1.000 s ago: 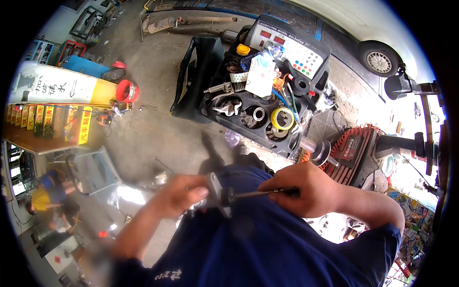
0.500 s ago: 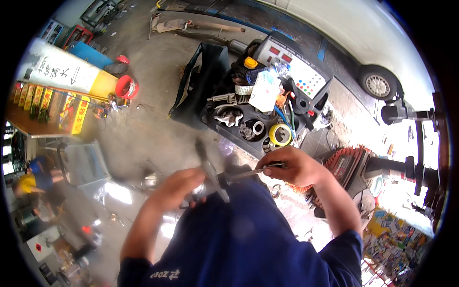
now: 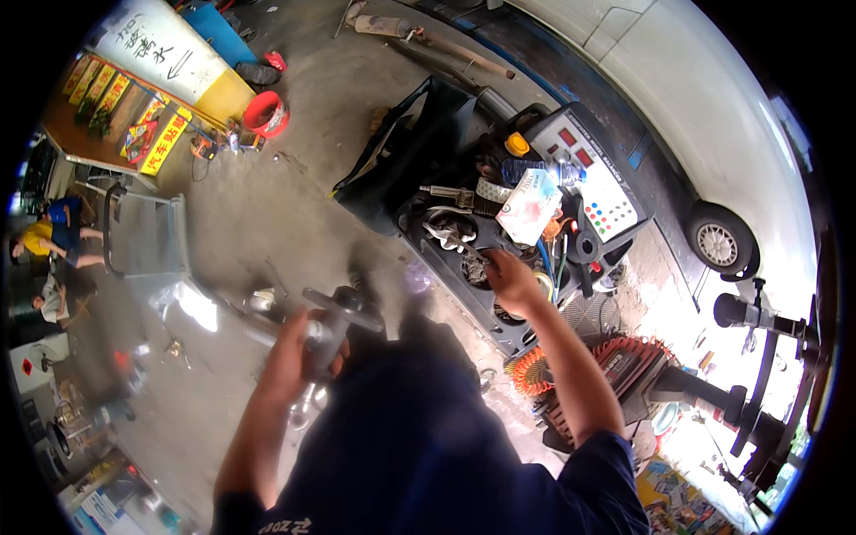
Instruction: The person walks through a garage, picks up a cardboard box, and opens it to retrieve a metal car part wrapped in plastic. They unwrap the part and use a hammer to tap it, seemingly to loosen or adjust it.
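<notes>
My left hand [image 3: 299, 357] is wrapped round a grey metal part [image 3: 342, 312] with a flat, wide flange and a round body, held in front of my dark blue shirt. Its exact kind I cannot make out. Over the black tool tray [image 3: 437, 276] of a wheel balancer, my right hand [image 3: 514, 283] is closed on a thin metal tool [image 3: 470, 251], whose tip points toward the far left. Beneath and beside that hand are round tray compartments, one with a crumpled white rag [image 3: 446, 228]. A yellow tape roll [image 3: 545, 285] is partly hidden behind my right hand.
The balancer's control panel [image 3: 588, 169] stands beyond the tray, near a white car [image 3: 713, 116]. An orange coiled hose [image 3: 532, 370] lies at right. A dark open bag [image 3: 406, 152], a red bucket [image 3: 266, 114] and a grey cart [image 3: 147, 234] are left. Two people sit far left.
My right hand has moved forward from the metal part to the tray, still with the thin tool. My left hand has shifted left with the part, and the view has turned.
</notes>
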Action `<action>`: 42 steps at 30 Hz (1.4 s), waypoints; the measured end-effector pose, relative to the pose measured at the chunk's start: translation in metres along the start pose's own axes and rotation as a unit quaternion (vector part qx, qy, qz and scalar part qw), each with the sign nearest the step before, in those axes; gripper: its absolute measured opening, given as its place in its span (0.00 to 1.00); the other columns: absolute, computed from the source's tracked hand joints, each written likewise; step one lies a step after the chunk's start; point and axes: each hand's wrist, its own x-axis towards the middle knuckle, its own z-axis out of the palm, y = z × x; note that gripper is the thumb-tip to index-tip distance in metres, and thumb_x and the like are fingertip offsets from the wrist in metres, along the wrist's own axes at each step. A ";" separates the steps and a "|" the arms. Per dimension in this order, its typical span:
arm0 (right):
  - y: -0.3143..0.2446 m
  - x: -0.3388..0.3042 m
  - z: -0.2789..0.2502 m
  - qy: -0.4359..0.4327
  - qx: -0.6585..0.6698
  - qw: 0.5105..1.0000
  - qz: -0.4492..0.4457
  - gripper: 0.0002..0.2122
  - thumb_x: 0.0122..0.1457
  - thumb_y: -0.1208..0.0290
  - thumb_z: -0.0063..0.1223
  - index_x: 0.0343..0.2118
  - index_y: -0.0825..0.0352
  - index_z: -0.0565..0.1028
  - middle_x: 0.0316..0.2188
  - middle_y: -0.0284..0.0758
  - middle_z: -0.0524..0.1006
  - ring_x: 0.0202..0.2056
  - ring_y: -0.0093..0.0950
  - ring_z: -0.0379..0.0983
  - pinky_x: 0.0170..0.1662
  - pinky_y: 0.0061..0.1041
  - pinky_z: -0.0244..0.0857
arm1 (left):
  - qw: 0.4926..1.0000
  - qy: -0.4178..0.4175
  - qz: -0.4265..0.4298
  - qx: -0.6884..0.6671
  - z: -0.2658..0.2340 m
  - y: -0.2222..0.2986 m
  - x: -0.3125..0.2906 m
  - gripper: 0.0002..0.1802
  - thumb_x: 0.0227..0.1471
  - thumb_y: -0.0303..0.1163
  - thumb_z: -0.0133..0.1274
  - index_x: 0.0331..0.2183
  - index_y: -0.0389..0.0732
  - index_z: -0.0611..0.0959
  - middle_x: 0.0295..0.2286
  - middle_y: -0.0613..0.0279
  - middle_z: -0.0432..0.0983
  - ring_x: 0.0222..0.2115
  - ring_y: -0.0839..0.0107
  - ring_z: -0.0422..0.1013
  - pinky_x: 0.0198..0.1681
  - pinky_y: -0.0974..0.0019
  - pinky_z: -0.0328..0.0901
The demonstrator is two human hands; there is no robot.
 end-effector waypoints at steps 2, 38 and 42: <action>0.003 0.009 0.033 0.037 -0.032 0.999 -0.007 0.17 0.71 0.66 0.52 0.59 0.65 0.76 0.50 0.48 0.78 0.52 0.53 0.78 0.54 0.51 0.73 | 0.995 0.018 0.006 -0.097 -0.001 -0.018 -0.001 0.38 0.76 0.64 0.33 0.59 0.39 0.75 0.36 0.43 0.82 0.25 0.57 0.77 0.32 0.57 0.72; -0.429 -0.193 0.123 -0.175 0.272 0.895 -0.308 0.16 0.65 0.79 0.66 0.56 0.69 0.81 0.38 0.38 0.83 0.34 0.27 0.83 0.40 0.26 0.76 | 0.942 -0.023 0.291 -0.169 -0.166 -0.178 -0.215 0.47 0.72 0.65 0.46 0.75 0.45 0.54 0.56 0.49 0.74 0.55 0.55 0.76 0.60 0.48 0.71; -0.484 -0.215 0.139 -0.196 0.206 0.875 -0.392 0.18 0.60 0.84 0.69 0.53 0.70 0.82 0.37 0.40 0.82 0.34 0.29 0.84 0.36 0.28 0.78 | 0.917 -0.030 0.327 -0.225 -0.181 -0.185 -0.254 0.41 0.73 0.60 0.47 0.73 0.43 0.61 0.58 0.52 0.72 0.56 0.58 0.74 0.60 0.53 0.71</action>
